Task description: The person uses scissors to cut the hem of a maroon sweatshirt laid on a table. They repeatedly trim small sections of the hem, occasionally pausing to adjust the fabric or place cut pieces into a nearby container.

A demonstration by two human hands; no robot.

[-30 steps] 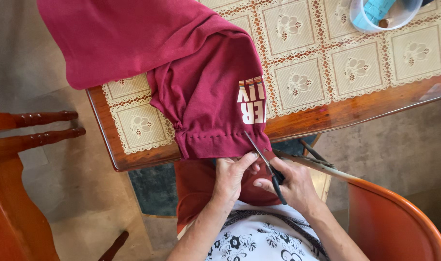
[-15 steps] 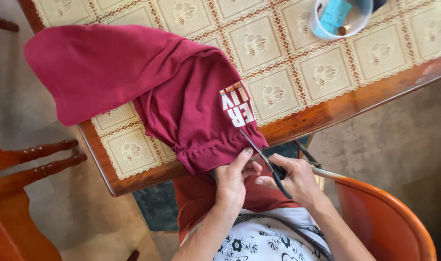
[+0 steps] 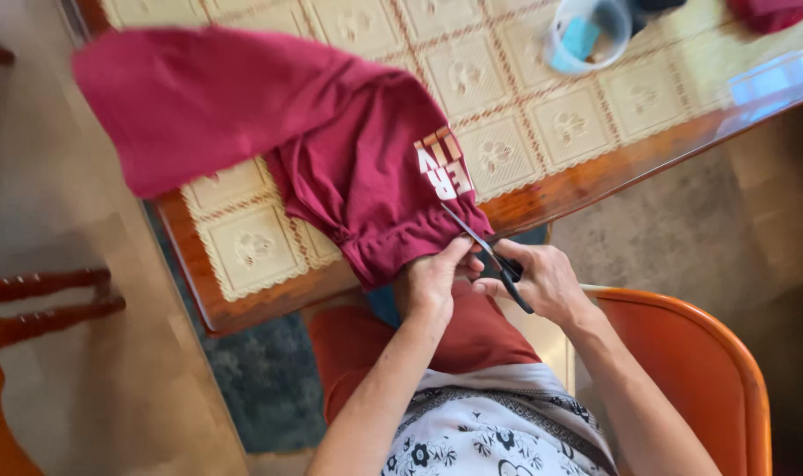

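A dark red shirt (image 3: 331, 150) with white printed letters lies over the corner of the wooden table (image 3: 586, 185) and hangs off its near edge. My left hand (image 3: 432, 282) pinches the shirt's hem at the table edge. Black-handled scissors (image 3: 489, 256) are in my right hand (image 3: 538, 282), their thin blades pointing up-left into the hem just right of my left thumb.
A cream lace cloth (image 3: 498, 97) covers the table. A clear plastic tub (image 3: 586, 35) with blue items stands at the back. I sit on an orange chair (image 3: 710, 353); a wooden chair (image 3: 31, 300) stands to the left. More red cloth (image 3: 780, 11) lies at the far right.
The camera has shifted, so table and shirt sit further up-left in view. Both hands stay at the hem, and the scissor blades sit slightly deeper into the fabric.
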